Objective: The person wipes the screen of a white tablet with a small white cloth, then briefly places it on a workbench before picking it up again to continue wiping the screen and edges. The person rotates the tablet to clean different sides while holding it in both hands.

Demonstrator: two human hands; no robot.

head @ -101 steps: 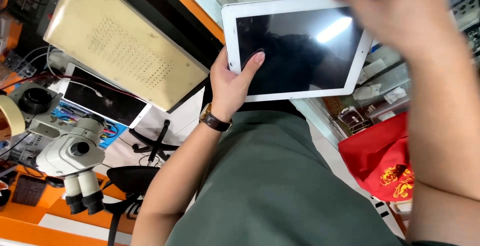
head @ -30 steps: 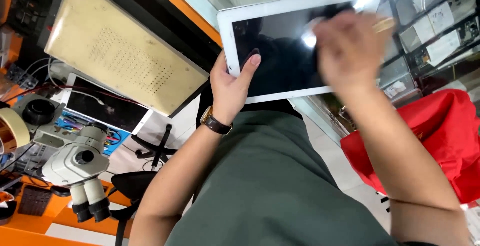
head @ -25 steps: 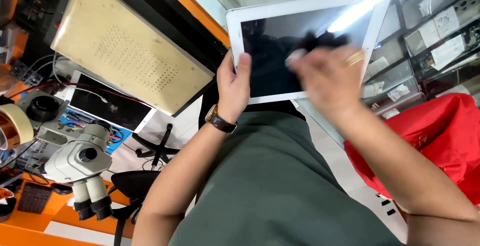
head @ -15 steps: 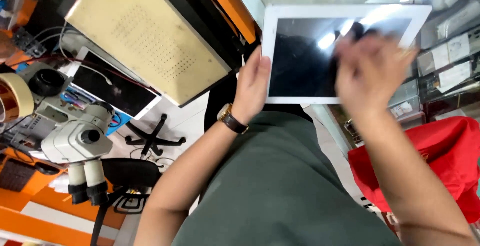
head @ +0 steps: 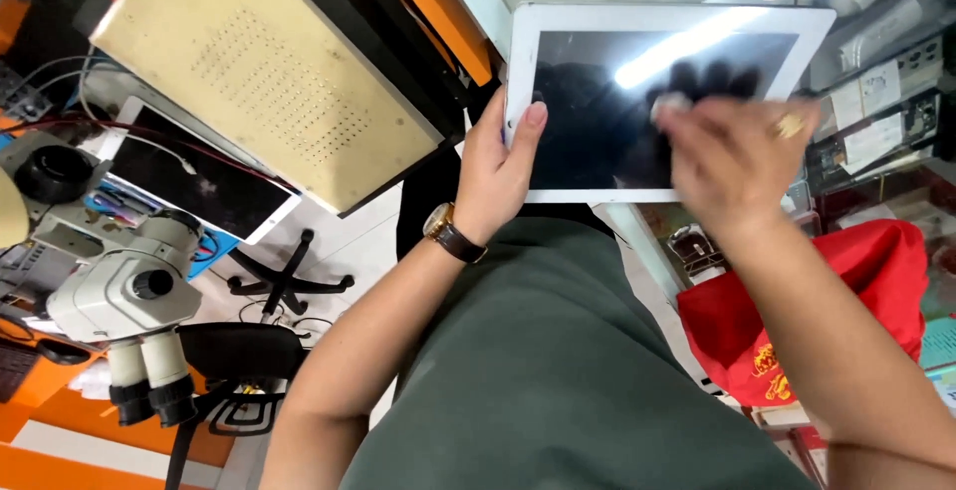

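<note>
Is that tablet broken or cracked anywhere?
No crack shows. The white tablet has a dark, whole-looking screen; the bright streak on it is a reflected ceiling light. The left hand grips its edge, and the blurred right hand covers part of the glass, so that part cannot be checked.

tablet [head: 558, 32]: white frame, black screen | bag [head: 797, 311]: red | microscope [head: 124, 296]: white
</note>
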